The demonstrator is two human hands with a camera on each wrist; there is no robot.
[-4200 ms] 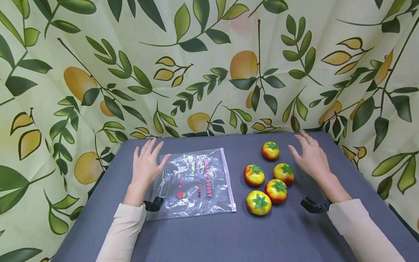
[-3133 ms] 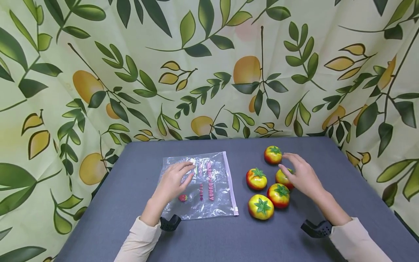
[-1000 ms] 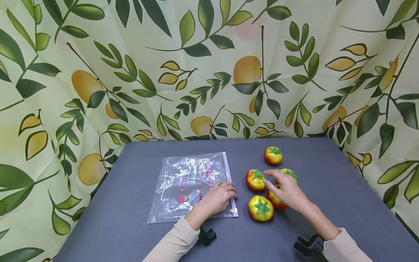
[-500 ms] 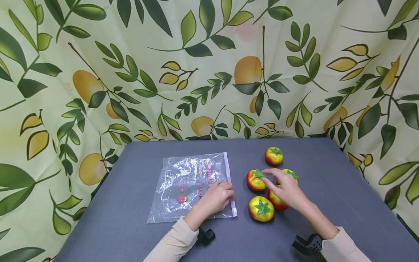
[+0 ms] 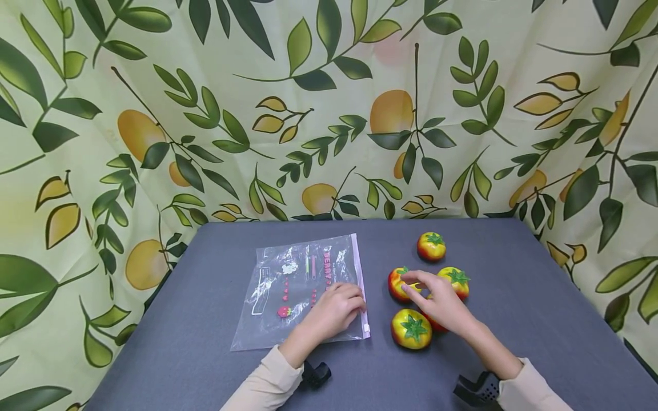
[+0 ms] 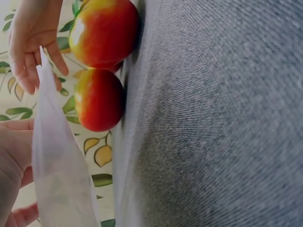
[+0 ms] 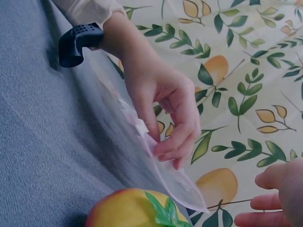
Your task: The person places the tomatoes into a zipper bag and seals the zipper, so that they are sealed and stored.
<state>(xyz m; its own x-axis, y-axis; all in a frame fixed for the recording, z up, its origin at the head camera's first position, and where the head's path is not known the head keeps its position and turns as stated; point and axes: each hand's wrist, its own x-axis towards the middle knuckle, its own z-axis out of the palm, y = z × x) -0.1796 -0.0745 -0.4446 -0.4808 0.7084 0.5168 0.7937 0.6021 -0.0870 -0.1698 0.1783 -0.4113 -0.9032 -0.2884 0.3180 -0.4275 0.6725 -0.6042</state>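
Observation:
My left hand (image 5: 336,311) pinches the pale slider edge of a clear zip bag (image 5: 277,291) with pink print. In the left wrist view this bag edge (image 6: 61,165) stands raised off the table, the left fingers beside it. The right wrist view shows the left thumb and fingers on either side of the strip near the white slider (image 7: 141,126). My right hand (image 5: 437,297) hovers over a group of red-and-yellow toy fruits, thumb and fingers apart, holding nothing. It partly hides a fruit (image 5: 397,285) and another below it. A third fruit (image 5: 411,329) lies nearer.
One fruit (image 5: 430,246) sits apart toward the back, another (image 5: 456,282) to the right of the right hand. A grey cloth-covered table (image 5: 175,342) carries everything. Behind it hangs a leaf-patterned curtain (image 5: 329,114).
Both hands came inward; the left moved across the bag to its slider edge and took hold. That edge has shifted slightly left and lifted. The right hand moved left over the fruits.

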